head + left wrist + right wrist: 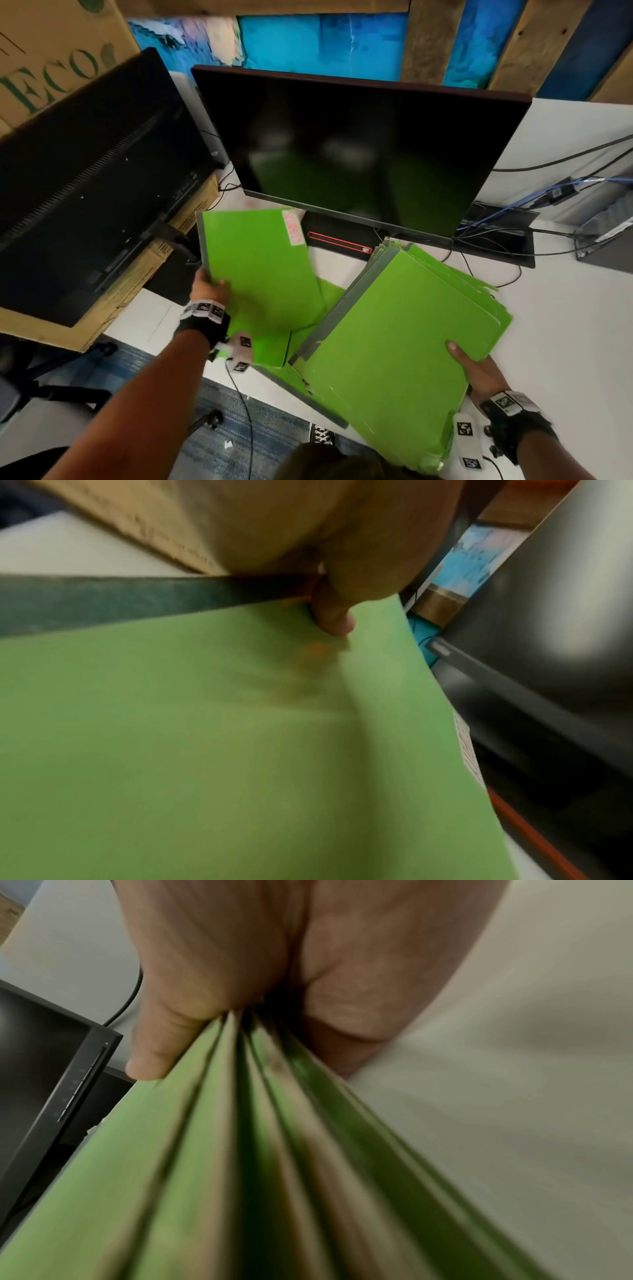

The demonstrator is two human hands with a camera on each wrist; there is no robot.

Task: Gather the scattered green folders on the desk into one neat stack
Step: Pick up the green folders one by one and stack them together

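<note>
My left hand (209, 291) pinches a single green folder (260, 270) by its dark spine edge, thumb on top, and holds it lifted in front of the monitor; the folder carries a pink label (294, 228). In the left wrist view the thumb (334, 615) presses on that folder (205, 737). My right hand (476, 370) grips a fanned bundle of several green folders (394, 325) at its right edge, thumb on top. The right wrist view shows the bundle's layered edges (257, 1150) squeezed between thumb (161, 1047) and palm. More green folders (274, 346) lie flat on the white desk (565, 325) beneath.
A black monitor (359, 147) stands just behind the folders, its base with a red stripe (337, 241) under it. A second monitor (92, 178) lies back-up on a cardboard box (164, 253) at the left. Cables (548, 202) run at the right. The desk's front edge crosses diagonally.
</note>
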